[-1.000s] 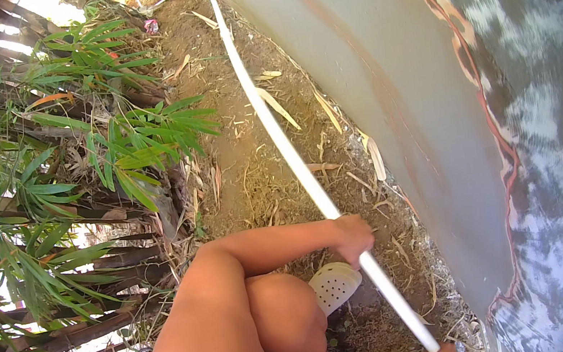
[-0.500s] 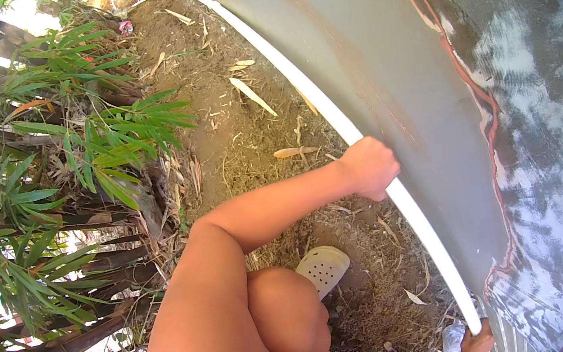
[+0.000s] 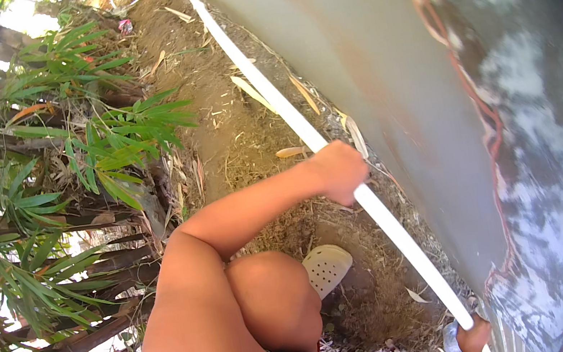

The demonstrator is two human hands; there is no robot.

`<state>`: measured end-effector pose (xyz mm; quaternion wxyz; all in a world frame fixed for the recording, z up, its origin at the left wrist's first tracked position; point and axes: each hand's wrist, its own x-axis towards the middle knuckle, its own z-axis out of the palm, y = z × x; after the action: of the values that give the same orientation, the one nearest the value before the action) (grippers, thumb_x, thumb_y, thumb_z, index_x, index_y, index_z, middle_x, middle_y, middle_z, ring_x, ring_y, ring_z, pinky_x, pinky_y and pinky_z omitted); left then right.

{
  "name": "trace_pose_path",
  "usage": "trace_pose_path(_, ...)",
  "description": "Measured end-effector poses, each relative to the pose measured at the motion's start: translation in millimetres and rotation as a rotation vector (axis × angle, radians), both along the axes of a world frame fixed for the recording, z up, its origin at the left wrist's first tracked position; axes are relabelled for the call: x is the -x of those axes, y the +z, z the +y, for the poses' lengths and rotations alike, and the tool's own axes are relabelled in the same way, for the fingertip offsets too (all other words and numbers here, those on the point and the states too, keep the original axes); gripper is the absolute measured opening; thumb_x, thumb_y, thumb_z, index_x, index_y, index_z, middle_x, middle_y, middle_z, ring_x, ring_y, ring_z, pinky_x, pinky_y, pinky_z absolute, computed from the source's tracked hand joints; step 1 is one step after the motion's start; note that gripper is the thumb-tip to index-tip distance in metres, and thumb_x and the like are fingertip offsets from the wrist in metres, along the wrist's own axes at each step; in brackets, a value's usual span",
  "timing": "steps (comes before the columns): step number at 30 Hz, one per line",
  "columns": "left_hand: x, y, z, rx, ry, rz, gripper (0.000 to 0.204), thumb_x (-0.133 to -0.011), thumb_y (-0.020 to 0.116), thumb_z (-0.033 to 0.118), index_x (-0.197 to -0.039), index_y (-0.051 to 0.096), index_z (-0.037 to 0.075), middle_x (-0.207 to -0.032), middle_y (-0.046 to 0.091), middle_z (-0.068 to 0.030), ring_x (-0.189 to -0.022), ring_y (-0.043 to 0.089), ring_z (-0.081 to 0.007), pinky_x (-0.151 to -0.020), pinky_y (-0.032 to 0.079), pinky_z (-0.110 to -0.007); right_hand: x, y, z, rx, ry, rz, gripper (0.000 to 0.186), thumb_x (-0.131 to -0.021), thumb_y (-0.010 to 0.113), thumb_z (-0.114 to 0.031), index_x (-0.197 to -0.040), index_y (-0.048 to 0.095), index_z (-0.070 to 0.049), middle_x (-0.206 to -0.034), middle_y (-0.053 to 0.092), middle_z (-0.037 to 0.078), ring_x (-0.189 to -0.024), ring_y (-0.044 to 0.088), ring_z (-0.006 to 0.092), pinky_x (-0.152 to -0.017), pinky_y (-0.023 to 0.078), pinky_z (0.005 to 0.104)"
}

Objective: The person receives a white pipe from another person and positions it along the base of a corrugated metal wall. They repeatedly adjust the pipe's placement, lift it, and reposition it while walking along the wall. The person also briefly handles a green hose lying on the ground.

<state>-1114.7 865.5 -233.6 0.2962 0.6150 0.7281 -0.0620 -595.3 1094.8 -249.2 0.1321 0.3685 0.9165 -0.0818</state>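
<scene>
Since the earlier frame the left hand (image 3: 340,171) sits a little lower along the long white plastic pipe (image 3: 304,129), and the right hand (image 3: 474,338) shows more fully at the bottom edge. The left hand is clenched around the pipe about midway along its visible length, the forearm reaching in from the bent knee. The right hand grips the pipe's near end, low at the bottom of the view (only part of it shows, so how tightly the fingers wrap cannot be told exactly).

The pipe runs diagonally from the upper left, where it curves off near the top rim, down to the lower right. It lies along the foot of a large grey, smooth curved wall (image 3: 382,66) streaked with rusty orange lines, and is just beside that wall for its whole length.

Under the pipe is bare brown soil (image 3: 214,113) strewn with dry straw-coloured leaves (image 3: 291,152). A white perforated clog (image 3: 327,267) is on the person's foot, planted on the soil below the left hand. Green bamboo-like plants with narrow leaves (image 3: 102,144) fill the left side, well apart from the pipe. A small pink scrap of litter (image 3: 126,26) lies near the top, its kind too small to tell; no label or sign shows.
</scene>
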Motion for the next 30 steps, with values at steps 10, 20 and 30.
trace_pose_path(10,-34.7,-14.3,0.7,0.0,-0.038,0.162,0.018,-0.068,0.068,0.025,-0.076,0.074,0.01,-0.067,0.067,-0.0108,-0.064,0.069,-0.0292,-0.06,0.056,-0.041,-43.9,-45.8,-19.8,0.078,0.058,-0.056,0.024,-0.064,0.078,-0.018,-0.08,0.067,-0.003,-0.072,0.067,0.025,-0.069,0.067,0.0441,-0.069,0.056,0.0526)
trace_pose_path(20,-43.8,-28.5,20.4,0.093,-0.06,0.141,0.025,-0.063,0.069,0.026,-0.079,0.077,0.008,-0.075,0.071,-0.014,-0.076,0.071,-0.0313,-0.067,0.057,-0.042,-46.1,-50.7,-7.7,0.27,0.014,-0.129,0.033,-0.068,0.078,-0.027,-0.091,0.075,-0.003,-0.081,0.072,0.023,-0.077,0.071,0.0406,-0.077,0.058,0.0485)
trace_pose_path(30,-55.6,-70.4,22.3,0.327,-0.17,0.002,0.028,-0.067,0.069,0.026,-0.083,0.076,0.005,-0.078,0.072,-0.0164,-0.076,0.071,-0.0335,-0.069,0.056,-0.046,-40.1,-31.0,8.1,0.646,-0.113,-0.338,0.032,-0.071,0.076,-0.026,-0.088,0.075,0.001,-0.079,0.071,0.024,-0.076,0.073,0.0345,-0.072,0.056,0.0425)
